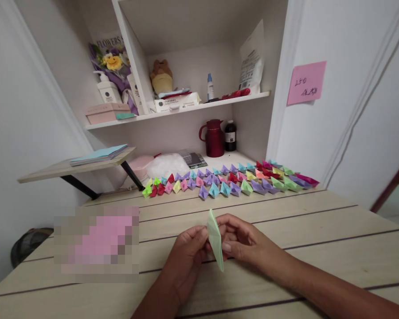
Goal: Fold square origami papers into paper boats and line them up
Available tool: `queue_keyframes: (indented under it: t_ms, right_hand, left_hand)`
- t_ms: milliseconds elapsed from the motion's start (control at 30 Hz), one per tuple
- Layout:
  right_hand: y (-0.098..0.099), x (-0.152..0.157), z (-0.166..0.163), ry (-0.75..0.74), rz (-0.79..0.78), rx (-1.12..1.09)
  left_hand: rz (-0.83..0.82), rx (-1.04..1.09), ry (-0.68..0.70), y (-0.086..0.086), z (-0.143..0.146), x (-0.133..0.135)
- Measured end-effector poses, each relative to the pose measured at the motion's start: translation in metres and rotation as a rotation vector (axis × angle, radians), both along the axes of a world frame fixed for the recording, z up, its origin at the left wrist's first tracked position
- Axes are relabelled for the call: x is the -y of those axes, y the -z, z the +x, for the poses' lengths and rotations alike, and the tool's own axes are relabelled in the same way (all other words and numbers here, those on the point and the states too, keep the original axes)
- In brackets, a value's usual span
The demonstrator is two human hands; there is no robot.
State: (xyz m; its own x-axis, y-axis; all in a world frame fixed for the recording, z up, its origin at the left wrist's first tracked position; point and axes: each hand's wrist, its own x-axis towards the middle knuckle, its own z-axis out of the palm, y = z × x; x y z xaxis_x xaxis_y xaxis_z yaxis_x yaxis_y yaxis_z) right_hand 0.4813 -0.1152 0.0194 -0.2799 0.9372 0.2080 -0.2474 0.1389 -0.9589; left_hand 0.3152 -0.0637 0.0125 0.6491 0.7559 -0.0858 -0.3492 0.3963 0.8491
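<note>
A pale green folded paper stands nearly upright between my two hands, above the front part of the wooden table. My left hand pinches its left side with the thumb. From the right, my right hand closes on it with the thumb and curled fingers, some of them hidden behind the paper. Beyond my hands, several small folded paper boats in many colours are lined up in rows.
A small raised wooden stand with blue paper is at the left. Below it lies a blurred-out pink patch. A red jug and a dark bottle stand at the back under a shelf.
</note>
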Motion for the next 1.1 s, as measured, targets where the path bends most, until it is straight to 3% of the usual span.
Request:
queue_keyframes:
  t_ms: [333, 633, 933, 1100]
  right_hand:
    - [0.001, 0.000, 0.001, 0.037, 0.010, 0.079]
    - [-0.006, 0.001, -0.001, -0.004, 0.015, 0.023]
    - [0.010, -0.005, 0.003, 0.219, 0.036, 0.227]
    - [0.013, -0.004, 0.004, 0.338, 0.070, 0.461]
  left_hand:
    - [0.050, -0.058, -0.021, 0.004, -0.002, -0.003]
    - [0.070, -0.078, -0.044, 0.006, -0.001, -0.005]
    - [0.147, -0.204, -0.053, 0.010, 0.001, -0.003]
    - [0.365, -0.385, -0.103, 0.009, 0.002, -0.005]
